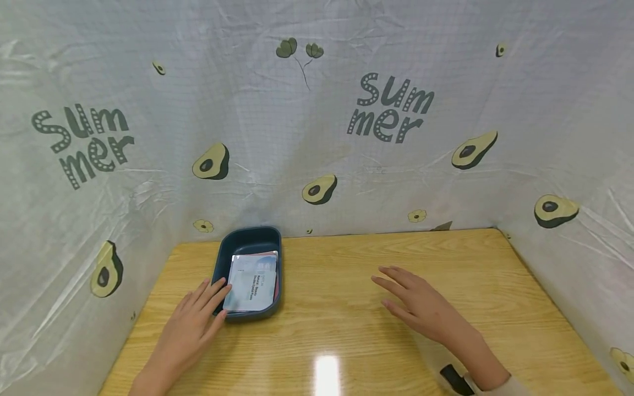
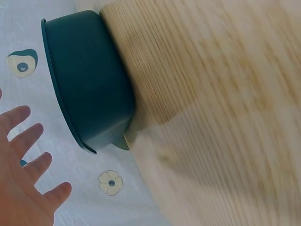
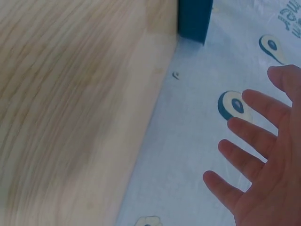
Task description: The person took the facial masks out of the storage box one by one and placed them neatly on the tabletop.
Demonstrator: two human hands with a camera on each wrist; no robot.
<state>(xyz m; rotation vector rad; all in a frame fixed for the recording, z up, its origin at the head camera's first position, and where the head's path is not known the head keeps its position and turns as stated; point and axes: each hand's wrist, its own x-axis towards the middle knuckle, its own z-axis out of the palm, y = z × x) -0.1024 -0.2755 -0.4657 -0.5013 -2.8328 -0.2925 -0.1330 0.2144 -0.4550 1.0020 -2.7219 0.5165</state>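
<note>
A dark blue-green plastic bin [image 1: 251,235] stands at the back left of the wooden table. Inside it lies a small pile of flat printed packets [image 1: 250,283], the top one pale blue-white with dark lettering. My left hand [image 1: 190,322] is by the bin's near left side with its fingers spread and holding nothing. In the left wrist view a gap shows between those fingers and the bin [image 2: 89,75]. Over the right half of the table hovers my right hand [image 1: 421,305], fingers loosely extended, nothing in them. The right wrist view also shows this hand [image 3: 268,160] unoccupied.
A whitish curtain [image 1: 267,137] printed with avocados, flowers and lettering encloses the back and both sides. The wooden tabletop [image 1: 337,286] reaches back to it. A dark band [image 1: 455,379] sits at the right wrist.
</note>
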